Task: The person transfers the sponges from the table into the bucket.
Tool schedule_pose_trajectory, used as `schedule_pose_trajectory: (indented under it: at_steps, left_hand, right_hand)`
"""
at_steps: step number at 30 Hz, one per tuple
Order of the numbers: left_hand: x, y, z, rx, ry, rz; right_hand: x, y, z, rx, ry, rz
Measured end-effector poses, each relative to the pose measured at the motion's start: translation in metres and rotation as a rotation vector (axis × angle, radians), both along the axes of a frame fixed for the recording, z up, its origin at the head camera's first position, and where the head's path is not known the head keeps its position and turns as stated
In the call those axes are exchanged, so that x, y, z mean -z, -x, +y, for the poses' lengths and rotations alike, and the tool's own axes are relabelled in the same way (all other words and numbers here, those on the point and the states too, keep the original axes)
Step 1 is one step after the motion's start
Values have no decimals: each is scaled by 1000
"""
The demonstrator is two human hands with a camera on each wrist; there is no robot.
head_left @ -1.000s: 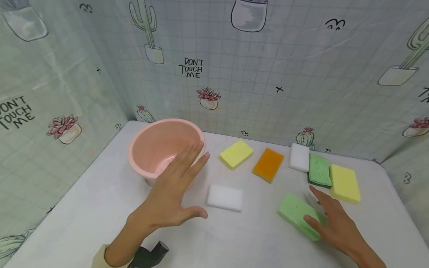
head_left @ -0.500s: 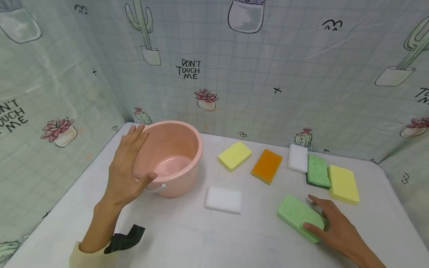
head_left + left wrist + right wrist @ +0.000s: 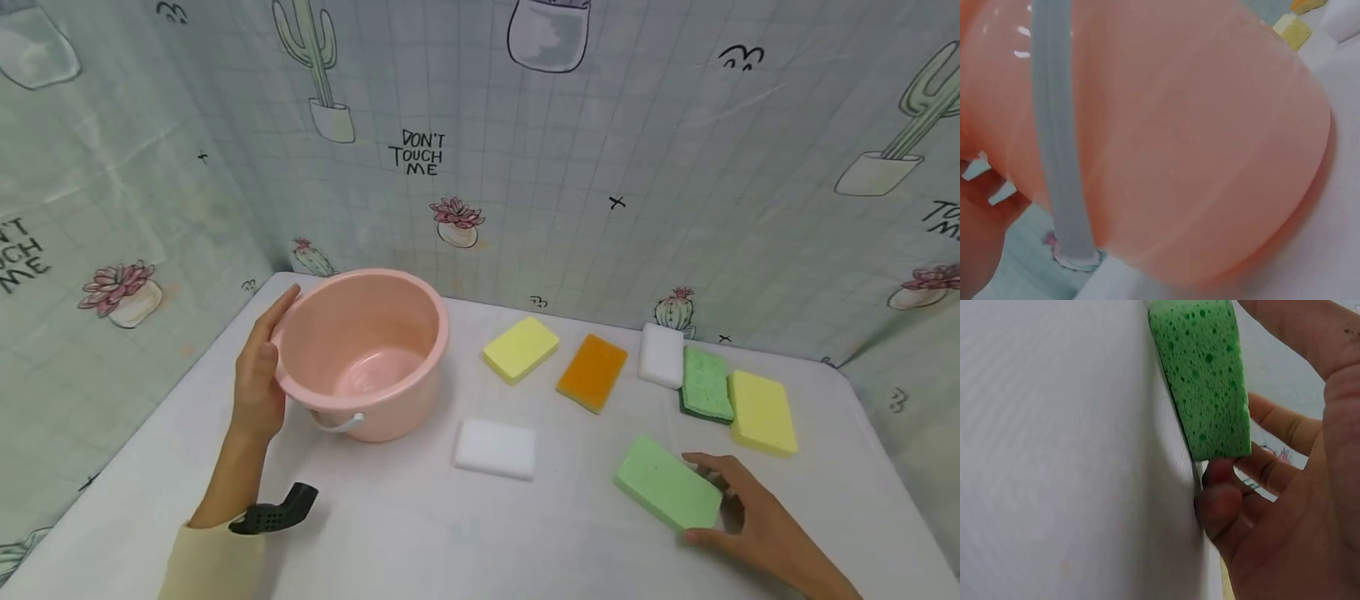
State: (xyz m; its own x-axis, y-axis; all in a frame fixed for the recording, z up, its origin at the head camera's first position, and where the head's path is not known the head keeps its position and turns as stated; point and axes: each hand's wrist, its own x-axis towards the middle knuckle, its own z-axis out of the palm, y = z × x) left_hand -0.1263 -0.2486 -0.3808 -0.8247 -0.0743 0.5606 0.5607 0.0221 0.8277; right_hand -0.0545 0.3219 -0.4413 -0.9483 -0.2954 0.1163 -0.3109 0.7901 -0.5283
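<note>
In the head view, my left hand (image 3: 258,375) lies along the outer left side of a pink bucket (image 3: 397,408), its fingers reaching up beside the rim. The left wrist view shows the bucket wall (image 3: 1210,144) up close, a pale handle (image 3: 1060,125) across it and part of my hand (image 3: 985,231) at the lower left. At the right, my right hand (image 3: 750,517) arches around the near end of a light green sponge (image 3: 667,483) lying on the table. Thumb and forefinger are spread at its two sides; firm contact cannot be made out in the right wrist view.
A white sponge (image 3: 495,448) lies mid-table. Behind it are a yellow sponge (image 3: 521,348) and an orange one (image 3: 592,372). White (image 3: 662,354), green (image 3: 705,383) and yellow (image 3: 762,412) sponges sit together at the back right. A patterned curtain (image 3: 525,167) stands behind the white table (image 3: 420,533).
My left hand has swung left from in front of the bucket to its outer left side. My right hand has drawn slightly back along the light green sponge, which stays in place.
</note>
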Motion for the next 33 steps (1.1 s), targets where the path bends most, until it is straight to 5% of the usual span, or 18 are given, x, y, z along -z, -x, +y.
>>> schedule_pose_trajectory:
  at_steps: [3,9,19,28,33]
  left_hand:
    - [8,7,0,90,-121,-19]
    - [14,12,6,112,-198,15]
    - [19,12,16,150,-242,30]
    - [21,14,5,190,-170,-17]
    - [24,11,2,157,-162,-29]
  right_hand:
    - [4,-2,7,-44,99,-7]
    - [5,2,15,-109,225,-19]
    - [14,-1,14,-164,217,18]
    - [9,-6,7,-11,93,-59]
    - [6,1,4,-38,147,-23]
